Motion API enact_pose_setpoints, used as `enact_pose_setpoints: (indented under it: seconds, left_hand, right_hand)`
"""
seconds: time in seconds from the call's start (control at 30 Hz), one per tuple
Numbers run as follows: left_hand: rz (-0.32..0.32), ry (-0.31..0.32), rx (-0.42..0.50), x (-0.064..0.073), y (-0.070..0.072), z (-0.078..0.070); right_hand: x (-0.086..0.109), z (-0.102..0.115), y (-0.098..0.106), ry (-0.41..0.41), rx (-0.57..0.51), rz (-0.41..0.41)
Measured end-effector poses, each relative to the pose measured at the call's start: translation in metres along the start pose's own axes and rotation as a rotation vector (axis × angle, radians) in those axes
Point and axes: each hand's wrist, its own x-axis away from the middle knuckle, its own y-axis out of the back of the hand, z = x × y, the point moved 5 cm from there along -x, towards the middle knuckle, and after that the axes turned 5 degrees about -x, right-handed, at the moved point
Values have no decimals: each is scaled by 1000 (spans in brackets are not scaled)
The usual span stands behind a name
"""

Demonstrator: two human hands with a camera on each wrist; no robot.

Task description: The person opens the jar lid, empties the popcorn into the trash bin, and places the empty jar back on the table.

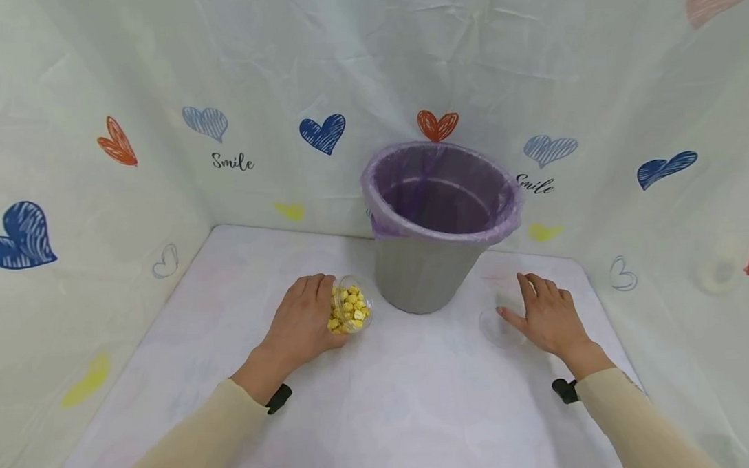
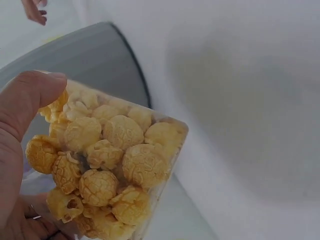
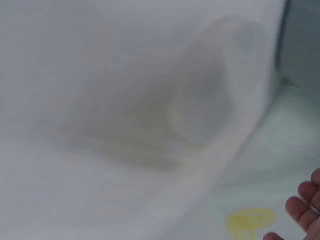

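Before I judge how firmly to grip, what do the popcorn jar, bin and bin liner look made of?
Popcorn jar: likely clear, glossy plastic, perhaps glass; the popcorn shows through.
Bin: probably smooth, matte grey plastic, judging by its even surface.
Bin liner: probably thin purple plastic film, slightly shiny, visibly wrinkled.

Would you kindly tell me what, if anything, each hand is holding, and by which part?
The left hand grips the jar by its sides; the right hand holds nothing.
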Motion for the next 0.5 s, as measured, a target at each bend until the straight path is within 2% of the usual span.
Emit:
enact_pose_setpoints:
  seconds: [0.13,0.2,0.33,0.43,0.5]
  left_hand:
    - [-18,29,-15,-6,17,9]
    - [-27,46,-15,-10,25,14]
    - [-38,68,4,-16,40,21]
    - [-48,70,7,-21,49,24]
    - [-66,65,1,-24,55,25]
  right_hand:
    - [-11,11,44,35,-20,-174]
    - [-17,17,66,35,-47,-222]
    - [-29,33,111,25,-90,-258]
    - [-39,50,141,64,-100,-295]
    - [-46,63,156,95,-95,-291]
